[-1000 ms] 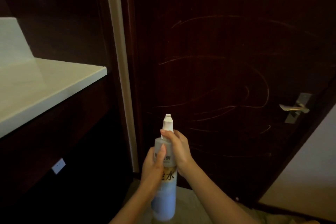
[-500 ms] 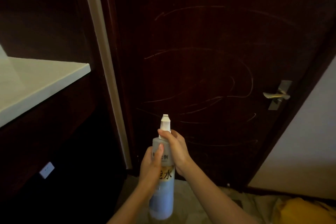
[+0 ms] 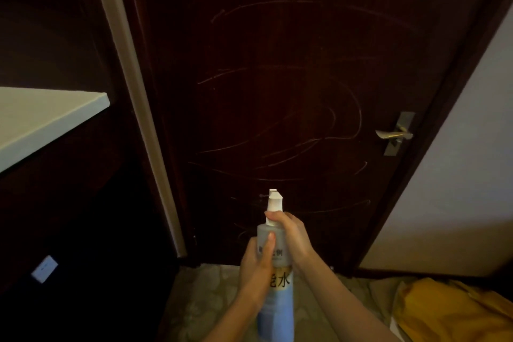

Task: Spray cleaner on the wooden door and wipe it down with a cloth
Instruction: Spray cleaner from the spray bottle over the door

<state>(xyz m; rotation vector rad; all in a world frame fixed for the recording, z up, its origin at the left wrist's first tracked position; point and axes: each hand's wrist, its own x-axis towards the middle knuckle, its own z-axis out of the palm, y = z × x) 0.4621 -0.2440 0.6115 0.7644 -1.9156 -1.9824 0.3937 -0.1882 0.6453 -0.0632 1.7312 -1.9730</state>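
Head view: tall pale-blue plastic spray bottle stands upright, its long axis running toward the dark wooden door straight ahead. The white nozzle faces the scuffed lower panel. Left hand wraps the body; right hand curls round the neck. Crumpled yellow cloth lies on the floor by the wall's foot, nearer the right hand.

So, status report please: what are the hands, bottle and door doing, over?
Left hand grips spray bottle body, right hand curled round its neck. Nozzle faces streaked wooden door. Yellow cloth lies aside, untouched. Nothing between nozzle and door.
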